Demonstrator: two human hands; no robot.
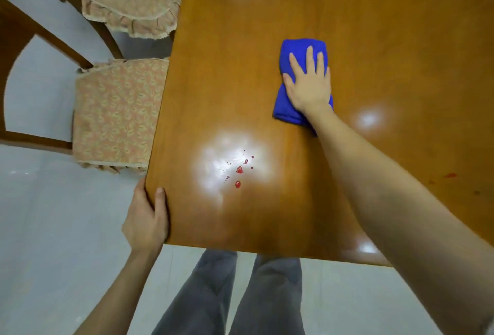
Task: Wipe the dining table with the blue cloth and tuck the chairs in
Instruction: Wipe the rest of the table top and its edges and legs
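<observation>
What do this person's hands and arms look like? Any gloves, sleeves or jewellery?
Both are bare: no gloves, rings or watch show on the left hand or the right hand. The forearms are uncovered too. A pale strip at the bottom right corner may be a sleeve edge, but too little shows to tell. The legs wear grey trousers.
</observation>
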